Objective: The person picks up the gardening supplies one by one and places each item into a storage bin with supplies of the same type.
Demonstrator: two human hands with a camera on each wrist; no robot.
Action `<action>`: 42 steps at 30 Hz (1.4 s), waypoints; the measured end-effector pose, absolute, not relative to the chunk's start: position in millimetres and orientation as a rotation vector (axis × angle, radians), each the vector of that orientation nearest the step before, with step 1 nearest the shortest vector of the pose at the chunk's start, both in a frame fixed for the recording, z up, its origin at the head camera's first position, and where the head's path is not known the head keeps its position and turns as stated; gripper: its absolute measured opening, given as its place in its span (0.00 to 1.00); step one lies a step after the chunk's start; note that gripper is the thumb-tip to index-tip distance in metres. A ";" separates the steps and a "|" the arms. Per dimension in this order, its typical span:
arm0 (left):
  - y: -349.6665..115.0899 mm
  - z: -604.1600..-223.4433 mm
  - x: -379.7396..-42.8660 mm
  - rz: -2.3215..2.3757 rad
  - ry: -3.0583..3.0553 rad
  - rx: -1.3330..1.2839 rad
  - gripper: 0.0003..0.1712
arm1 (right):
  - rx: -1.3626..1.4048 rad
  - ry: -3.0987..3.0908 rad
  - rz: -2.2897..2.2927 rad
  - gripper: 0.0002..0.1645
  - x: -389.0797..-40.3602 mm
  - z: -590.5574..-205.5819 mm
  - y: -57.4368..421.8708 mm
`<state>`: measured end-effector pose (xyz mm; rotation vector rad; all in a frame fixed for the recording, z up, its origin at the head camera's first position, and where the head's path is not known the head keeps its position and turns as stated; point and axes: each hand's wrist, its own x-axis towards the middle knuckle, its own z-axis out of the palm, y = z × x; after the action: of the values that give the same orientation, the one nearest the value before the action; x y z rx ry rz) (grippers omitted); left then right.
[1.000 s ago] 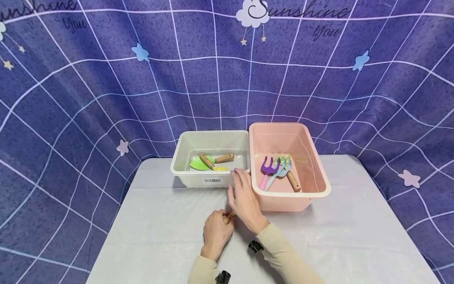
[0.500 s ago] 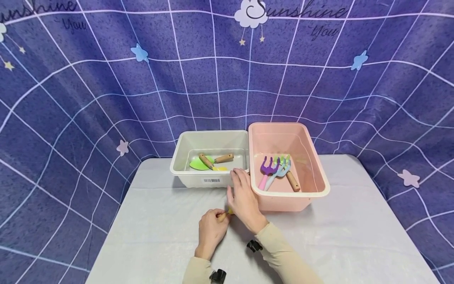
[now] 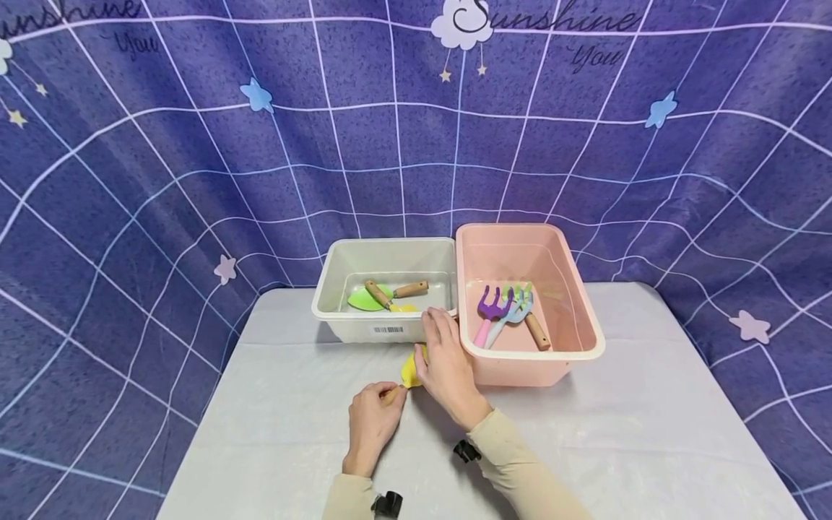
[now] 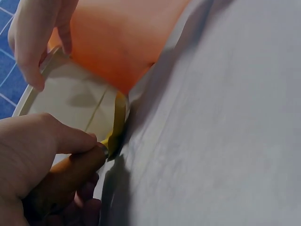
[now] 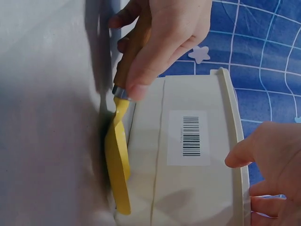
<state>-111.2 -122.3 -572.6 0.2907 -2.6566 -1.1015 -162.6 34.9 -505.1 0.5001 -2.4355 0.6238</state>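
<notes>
Low over the table, my left hand (image 3: pixel 373 426) grips the wooden handle of a yellow hand trowel (image 3: pixel 409 373). In the right wrist view the trowel's blade (image 5: pixel 117 162) lies alongside the front wall of the white bin (image 5: pixel 146 136), just above the cloth. My right hand (image 3: pixel 450 372) rests with extended fingers at the white bin's front rim, by the corner where it meets the pink bin (image 3: pixel 520 372). Its thumb lies in front of the bin's outer wall. In the head view this hand covers the far end of the blade.
Inside the white bin lie a green trowel (image 3: pixel 369 299) and another yellow tool (image 3: pixel 403 308), both wooden-handled. The pink bin holds a purple hand fork (image 3: pixel 495 309), a light blue fork (image 3: pixel 518 313) and a green fork (image 3: pixel 520 289). A patterned curtain (image 3: pixel 364 144) hangs behind.
My left hand has moved left and slightly up with the trowel, and more of the yellow blade has come out from behind my right hand. The right hand has stayed at the rim.
</notes>
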 end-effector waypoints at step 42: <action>-156.2 -556.0 -96.5 -1.168 -2.527 0.415 0.09 | 0.374 -2.192 0.703 0.14 -185.5 -515.4 25.5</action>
<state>-96.5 -156.2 -556.0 0.4148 -2.5265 -1.1677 -185.5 25.5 -515.4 0.3741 -2.1921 0.7032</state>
